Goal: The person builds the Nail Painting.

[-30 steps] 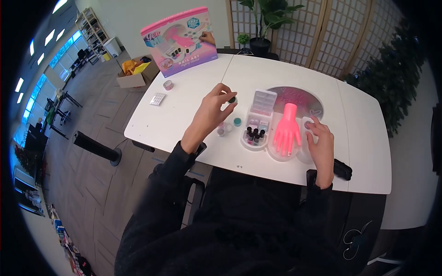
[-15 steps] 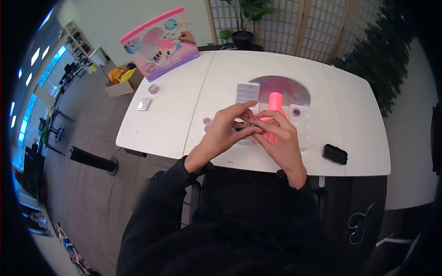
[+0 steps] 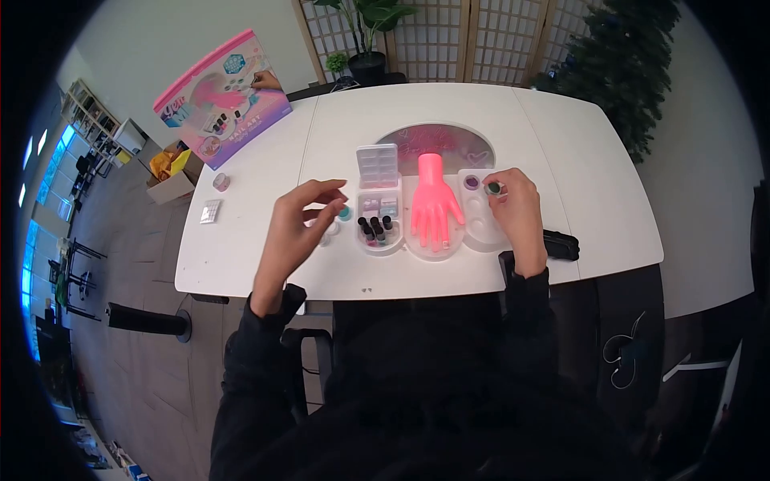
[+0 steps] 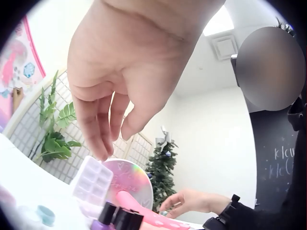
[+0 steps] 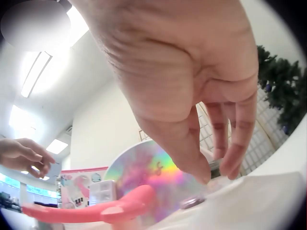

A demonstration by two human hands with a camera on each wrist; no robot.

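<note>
My right hand (image 3: 520,215) pinches a small dark green pot (image 3: 493,189) between thumb and fingertips, over the white palette tray (image 3: 485,234) with round wells. Just left of it, a purple pot (image 3: 472,183) sits in the tray. At the middle lies a pink model hand (image 3: 433,200), fingers toward me. My left hand (image 3: 295,228) hovers empty left of the kit, fingers relaxed and apart. Close to its fingertips stands a teal pot (image 3: 345,214). Black-capped nail polish bottles (image 3: 374,228) stand in the tray beneath the raised lid of the compartment box (image 3: 378,166).
Behind the model hand is a shiny oval panel (image 3: 481,152). The nail art box (image 3: 228,104) stands at the back left, with a small round tub (image 3: 221,182) and a white sheet (image 3: 210,212) before it. A black case (image 3: 561,245) lies beside my right wrist.
The green pot was in my left hand, then both hands met over the kit. Now my right hand has it above the palette, and my left hand has drawn back left.
</note>
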